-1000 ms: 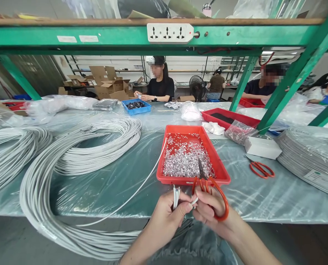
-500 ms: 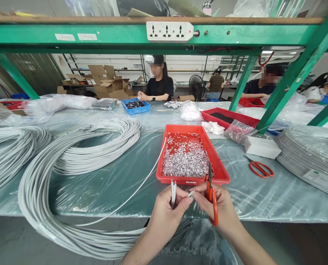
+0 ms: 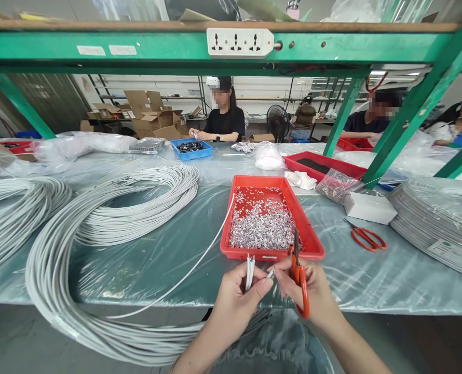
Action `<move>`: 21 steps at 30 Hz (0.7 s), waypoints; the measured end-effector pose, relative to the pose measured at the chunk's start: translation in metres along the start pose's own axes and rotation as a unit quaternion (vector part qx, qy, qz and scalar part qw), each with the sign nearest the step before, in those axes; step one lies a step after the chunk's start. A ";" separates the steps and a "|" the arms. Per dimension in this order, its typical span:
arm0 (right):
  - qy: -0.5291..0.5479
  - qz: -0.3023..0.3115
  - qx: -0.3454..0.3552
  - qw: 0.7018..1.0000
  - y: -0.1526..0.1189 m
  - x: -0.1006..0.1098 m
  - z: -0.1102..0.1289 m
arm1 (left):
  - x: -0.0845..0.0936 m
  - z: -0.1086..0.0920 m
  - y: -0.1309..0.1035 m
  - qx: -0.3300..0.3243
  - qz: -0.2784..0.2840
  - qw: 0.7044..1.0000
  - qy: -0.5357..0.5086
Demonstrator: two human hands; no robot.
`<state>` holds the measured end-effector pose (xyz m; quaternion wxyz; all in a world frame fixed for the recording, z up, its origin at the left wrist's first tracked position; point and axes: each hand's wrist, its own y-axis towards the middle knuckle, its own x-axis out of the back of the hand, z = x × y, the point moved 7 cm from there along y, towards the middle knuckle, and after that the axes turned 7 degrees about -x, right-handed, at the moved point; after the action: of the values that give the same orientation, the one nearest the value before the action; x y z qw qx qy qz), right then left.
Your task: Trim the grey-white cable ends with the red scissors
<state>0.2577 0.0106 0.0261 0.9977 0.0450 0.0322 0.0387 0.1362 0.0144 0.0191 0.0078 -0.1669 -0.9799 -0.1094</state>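
Note:
My left hand (image 3: 239, 297) is closed on pale grey cable ends (image 3: 250, 272); a couple stick up past the index finger, and one tip is pinched toward the right. My right hand (image 3: 308, 291) holds orange-handled scissors (image 3: 301, 285) against the palm, blades pointing up. Its thumb and forefinger are at the pinched cable tip (image 3: 270, 274); whether they grip it is too small to tell. Just beyond both hands stands a red tray (image 3: 312, 240) with many small shiny metal pieces (image 3: 260, 228). A large coil of pale grey cable (image 3: 55, 270) lies to the left, overhanging the table edge.
Orange-handled scissors (image 3: 367, 238) lie right of the tray, near a white box (image 3: 370, 208) and a big cable coil (image 3: 441, 223). A green frame with a power strip (image 3: 239, 42) crosses overhead. Across the table a co-worker (image 3: 225, 117) sits behind a blue tray (image 3: 204, 153).
My left hand and the upright cable ends have shifted slightly right. The fingertips of my right hand have drawn a little away from the pinched tip. The scissors stay in my right hand.

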 end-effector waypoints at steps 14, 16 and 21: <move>-0.011 -0.009 0.002 1.000 0.000 0.005 0.004 | -0.001 0.009 0.010 -0.056 0.035 0.997 0.050; -0.008 -0.025 0.002 1.000 -0.001 0.007 0.003 | 0.000 0.008 0.012 -0.064 0.011 0.997 0.052; 0.080 0.017 -0.047 0.996 0.003 -0.003 -0.007 | 0.009 -0.007 0.008 -0.120 -0.076 0.988 0.053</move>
<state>0.2536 0.0138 0.0192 0.9922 -0.0044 0.1088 0.0602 0.1302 0.0233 0.0284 0.0313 -0.0853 -0.9678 -0.2347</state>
